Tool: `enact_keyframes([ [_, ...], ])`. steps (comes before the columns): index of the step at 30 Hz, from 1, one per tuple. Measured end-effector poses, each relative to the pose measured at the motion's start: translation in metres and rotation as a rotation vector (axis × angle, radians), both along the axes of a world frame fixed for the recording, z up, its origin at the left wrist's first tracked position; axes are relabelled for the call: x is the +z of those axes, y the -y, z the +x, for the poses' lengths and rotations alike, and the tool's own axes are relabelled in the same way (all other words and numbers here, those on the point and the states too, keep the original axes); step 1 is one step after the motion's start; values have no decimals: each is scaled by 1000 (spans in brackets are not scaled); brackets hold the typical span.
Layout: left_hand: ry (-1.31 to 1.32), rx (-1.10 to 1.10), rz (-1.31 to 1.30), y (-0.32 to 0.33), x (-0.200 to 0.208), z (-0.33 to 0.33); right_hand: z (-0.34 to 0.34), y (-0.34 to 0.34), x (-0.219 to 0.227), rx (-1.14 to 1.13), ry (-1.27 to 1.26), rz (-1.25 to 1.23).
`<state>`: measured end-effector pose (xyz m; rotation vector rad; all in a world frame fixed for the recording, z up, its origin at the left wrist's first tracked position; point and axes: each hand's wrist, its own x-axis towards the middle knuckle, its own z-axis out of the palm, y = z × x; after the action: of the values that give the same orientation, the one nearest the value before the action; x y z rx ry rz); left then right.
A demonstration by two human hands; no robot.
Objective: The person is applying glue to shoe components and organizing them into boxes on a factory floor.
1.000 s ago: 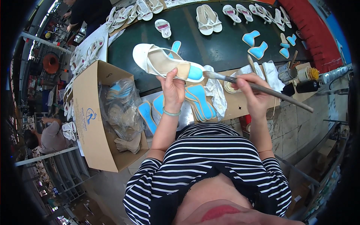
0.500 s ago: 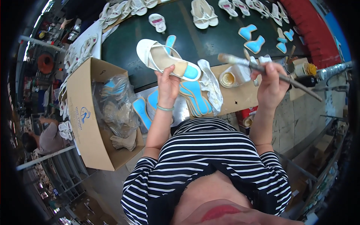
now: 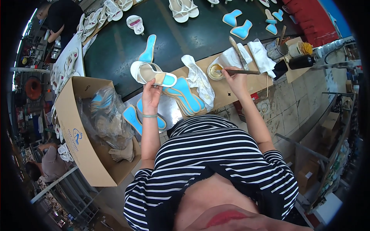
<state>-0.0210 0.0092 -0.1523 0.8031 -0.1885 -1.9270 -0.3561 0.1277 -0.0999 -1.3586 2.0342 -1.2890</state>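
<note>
My left hand (image 3: 152, 97) grips a white strappy sandal (image 3: 142, 72) by its heel end, where a blue patch shows on the footbed. In my right hand (image 3: 237, 82) is a paintbrush (image 3: 246, 72) with a dark handle. Its bristle end is down in a round cup (image 3: 214, 73) of pale yellowish paste. A stack of blue-topped insoles (image 3: 182, 94) lies right of the sandal, beside a crumpled, stained white cloth (image 3: 198, 81). Beyond the sandal lies a single blue insole (image 3: 148, 48).
An open cardboard box (image 3: 90, 142) with bagged insoles stands at my left. A second brush (image 3: 239, 53), a metal can (image 3: 276, 49) and a black bottle (image 3: 302, 61) are at the right. More sandals (image 3: 181, 8) line the green table (image 3: 169, 46). Two people are at the left.
My right hand has brought the paintbrush down and left, into the cup. The sandal in my left hand sits lower and more level. The whole view has shifted.
</note>
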Motion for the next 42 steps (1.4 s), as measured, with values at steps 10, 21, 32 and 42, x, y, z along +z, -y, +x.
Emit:
enact_keyframes([
  [10,11,-32,-280,-7,72,-6,13,-2,42,61,-103,-225],
  [21,-163,-271,-305,-1,130,-27,-3,-2,165,431,889,-382],
  [32,-169,-513,-321,-16,166,-52,41,59,224,721,573,-211],
  [42,-69,-490,-370,-24,167,-49,49,57,219,650,412,-258],
])
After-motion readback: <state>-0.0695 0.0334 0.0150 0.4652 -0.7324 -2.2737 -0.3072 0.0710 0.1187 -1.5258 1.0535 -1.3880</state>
